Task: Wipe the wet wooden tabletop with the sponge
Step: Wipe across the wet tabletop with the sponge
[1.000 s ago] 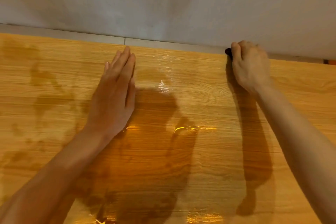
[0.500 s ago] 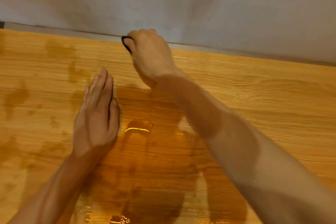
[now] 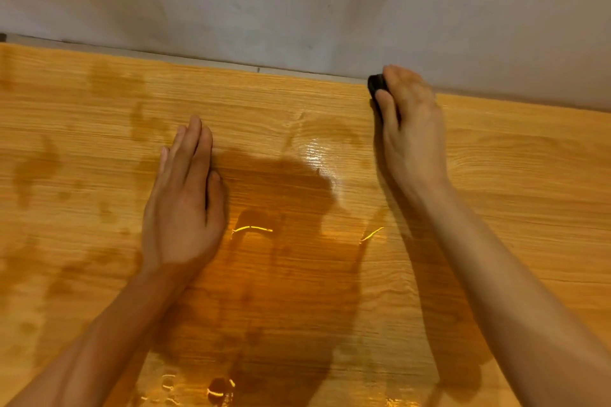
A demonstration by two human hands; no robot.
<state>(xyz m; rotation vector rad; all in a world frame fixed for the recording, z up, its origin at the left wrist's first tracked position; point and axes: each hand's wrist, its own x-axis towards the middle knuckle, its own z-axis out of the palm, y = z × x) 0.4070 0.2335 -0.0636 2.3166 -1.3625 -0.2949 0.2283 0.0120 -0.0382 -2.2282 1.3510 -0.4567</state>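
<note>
sponge (image 3: 375, 84): dark, rounded, mostly hidden, at far edge of tabletop by wall | right hand (image 3: 411, 129): fingers curled, clamped on sponge | left hand (image 3: 185, 198): flat on wood, fingers straight and together | wooden tabletop (image 3: 529, 175): orange grain, glossy wet patches mid and near | wall (image 3: 297, 3): grey, matte

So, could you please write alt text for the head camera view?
A person's right hand grips a small dark sponge at the far edge of a wet, orange-brown wooden tabletop, beside a grey wall. The left hand rests flat on the wood, fingers straight.
</note>
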